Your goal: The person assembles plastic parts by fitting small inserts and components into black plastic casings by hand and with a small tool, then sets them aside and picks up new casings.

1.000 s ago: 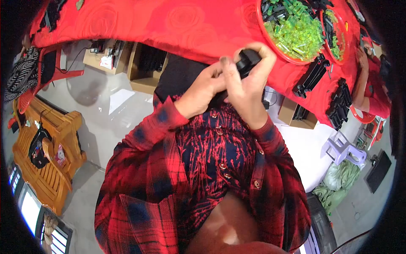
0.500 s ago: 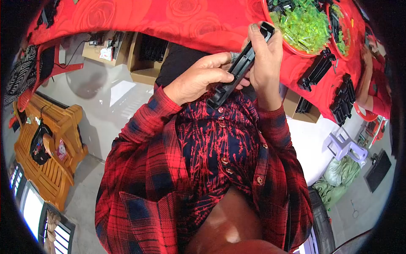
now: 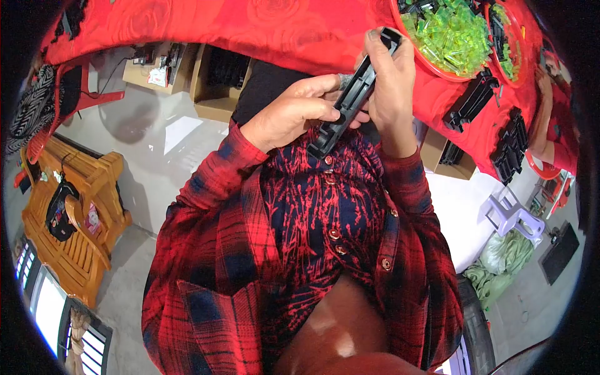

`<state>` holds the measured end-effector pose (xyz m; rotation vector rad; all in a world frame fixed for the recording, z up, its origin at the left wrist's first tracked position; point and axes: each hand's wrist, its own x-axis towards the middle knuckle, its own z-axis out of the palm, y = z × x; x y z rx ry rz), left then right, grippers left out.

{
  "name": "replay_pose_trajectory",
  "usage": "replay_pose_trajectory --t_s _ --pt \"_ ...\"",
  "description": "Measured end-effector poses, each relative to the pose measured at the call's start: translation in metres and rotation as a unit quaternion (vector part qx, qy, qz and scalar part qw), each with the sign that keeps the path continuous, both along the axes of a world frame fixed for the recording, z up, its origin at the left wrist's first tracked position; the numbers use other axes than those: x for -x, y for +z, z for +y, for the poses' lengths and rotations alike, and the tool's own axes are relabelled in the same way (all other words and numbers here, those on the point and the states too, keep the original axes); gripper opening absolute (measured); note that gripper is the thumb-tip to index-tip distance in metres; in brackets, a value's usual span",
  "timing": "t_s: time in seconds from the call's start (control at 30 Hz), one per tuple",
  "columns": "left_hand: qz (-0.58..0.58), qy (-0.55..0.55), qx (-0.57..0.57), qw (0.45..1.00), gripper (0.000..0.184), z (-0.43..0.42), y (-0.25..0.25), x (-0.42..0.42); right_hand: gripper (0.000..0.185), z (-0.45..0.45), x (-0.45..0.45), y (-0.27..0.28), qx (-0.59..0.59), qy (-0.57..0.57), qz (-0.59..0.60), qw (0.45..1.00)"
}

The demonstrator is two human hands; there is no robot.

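Just above the middle of the frame, the left hand, partly curled, grips a long black part with its thumb at the edge. The part, a glossy, narrow channel with ridges and recesses, slants from center toward the upper right. The right hand closes around its upper end, thumb along the side. At upper right, translucent yellow-green pieces heap in a red basin on the red-covered desk, near more black parts.
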<state>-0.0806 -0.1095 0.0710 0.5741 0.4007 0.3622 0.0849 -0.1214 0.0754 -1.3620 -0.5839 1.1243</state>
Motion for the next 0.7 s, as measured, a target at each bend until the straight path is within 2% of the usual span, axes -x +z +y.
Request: replay_pose_trajectory --t_s 0.13,0.2,0.27,0.3,0.33,0.37,0.4,0.47,0.53,0.6,0.63,0.7 --pt "0.089 0.015 -0.002 0.996 0.036 0.0 0.008 -0.006 0.045 0.006 0.004 0.004 0.032 -0.008 -0.009 0.999" --pt "0.14 0.017 -0.041 0.989 0.031 0.002 0.004 -0.01 0.045 0.01 -0.001 -0.014 0.025 0.019 -0.097 0.995" --pt "0.194 0.043 -0.053 0.979 0.024 0.009 0.008 -0.014 0.046 0.016 0.001 0.0 0.034 0.038 -0.069 0.996" --pt "0.234 0.055 -0.101 0.965 0.023 0.013 0.005 -0.015 0.048 0.019 0.003 -0.022 -0.008 0.036 -0.088 0.995" --pt "0.275 0.071 -0.148 0.947 0.022 0.018 0.001 -0.016 0.05 0.023 0.001 -0.041 -0.05 0.038 -0.105 0.992" --pt "0.321 0.095 -0.271 0.903 0.021 0.023 -0.01 -0.016 0.057 0.022 -0.002 -0.021 -0.02 0.071 -0.093 0.993" --pt "0.362 0.123 -0.385 0.84 0.021 0.03 -0.018 -0.016 0.062 0.021 0.002 -0.018 -0.031 0.058 -0.077 0.995" --pt "0.413 0.144 -0.449 0.779 0.017 0.043 -0.023 -0.019 0.063 0.018 -0.003 -0.025 -0.027 0.099 -0.095 0.99" --pt "0.432 0.17 -0.499 0.732 0.016 0.05 -0.021 -0.024 0.056 0.015 -0.006 -0.027 -0.017 0.111 -0.109 0.988" --pt "0.439 0.169 -0.502 0.726 0.017 0.054 -0.021 -0.027 0.047 0.011 -0.01 -0.04 -0.028 0.17 -0.148 0.974" --pt "0.448 0.169 -0.504 0.719 0.017 0.056 -0.021 -0.029 0.038 0.009 -0.009 -0.042 -0.037 0.164 -0.156 0.973" --pt "0.453 0.169 -0.502 0.717 0.017 0.059 -0.022 -0.032 0.036 0.003 -0.012 -0.039 -0.012 0.181 -0.148 0.972"
